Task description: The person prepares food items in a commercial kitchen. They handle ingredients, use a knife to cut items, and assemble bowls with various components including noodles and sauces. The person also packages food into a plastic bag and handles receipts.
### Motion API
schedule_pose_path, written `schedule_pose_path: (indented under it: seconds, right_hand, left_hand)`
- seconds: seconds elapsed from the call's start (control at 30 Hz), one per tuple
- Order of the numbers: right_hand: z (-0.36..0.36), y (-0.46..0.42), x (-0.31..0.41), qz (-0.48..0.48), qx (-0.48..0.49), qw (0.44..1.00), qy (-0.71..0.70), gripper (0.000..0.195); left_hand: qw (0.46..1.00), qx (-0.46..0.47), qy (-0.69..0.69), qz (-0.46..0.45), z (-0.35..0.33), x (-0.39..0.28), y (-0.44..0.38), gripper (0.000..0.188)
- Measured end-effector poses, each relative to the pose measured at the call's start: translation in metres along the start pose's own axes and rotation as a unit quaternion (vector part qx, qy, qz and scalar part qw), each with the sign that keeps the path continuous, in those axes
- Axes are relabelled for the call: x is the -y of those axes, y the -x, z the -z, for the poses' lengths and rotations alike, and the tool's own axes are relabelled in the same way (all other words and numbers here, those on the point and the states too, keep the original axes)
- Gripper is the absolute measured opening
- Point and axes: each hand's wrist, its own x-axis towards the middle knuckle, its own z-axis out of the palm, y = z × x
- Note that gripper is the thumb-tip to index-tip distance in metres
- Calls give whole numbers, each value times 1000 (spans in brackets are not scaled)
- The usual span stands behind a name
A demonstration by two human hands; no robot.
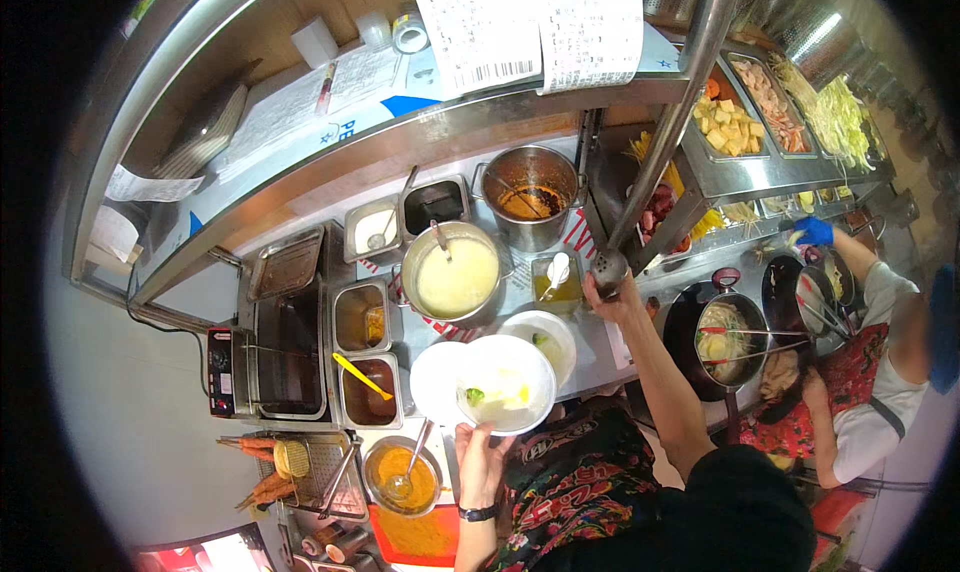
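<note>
My left hand [480,452], with a dark wristwatch on the wrist, holds the near rim of a white bowl [506,384] that contains a broccoli floret and pale and yellow food. This bowl overlaps a second white bowl [433,383] on its left and a third [555,343] behind it, which holds broccoli in light liquid. Off to the right, my right hand [616,302] grips a metal shaker [608,269] with a perforated top. Near that hand, a square container [556,291] of yellowish liquid holds a white ladle.
Behind the bowls stand a pot of creamy liquid [457,278] and a steel pot of reddish sauce [529,197]. Sauce containers [370,388] sit left. A metal post [667,137] rises beside my right hand. A co-worker [870,369] stands right by several pans [727,339].
</note>
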Motion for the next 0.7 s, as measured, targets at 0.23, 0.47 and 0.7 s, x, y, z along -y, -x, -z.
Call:
schedule_pose_path:
  seconds: [0.23,0.47,0.7]
  right_hand:
    - [-28,128,-172,297,46,867,397,67]
    - [7,146,-208,454,182,623,610,96]
    - [8,137,-191,424,83,760,485,87]
  left_hand:
    - [997,69,-22,-3,15,-7,-1,36]
    - [991,114,-69,11,15,-17,-5,32]
    - [983,133,-113,51,21,-24,-8,39]
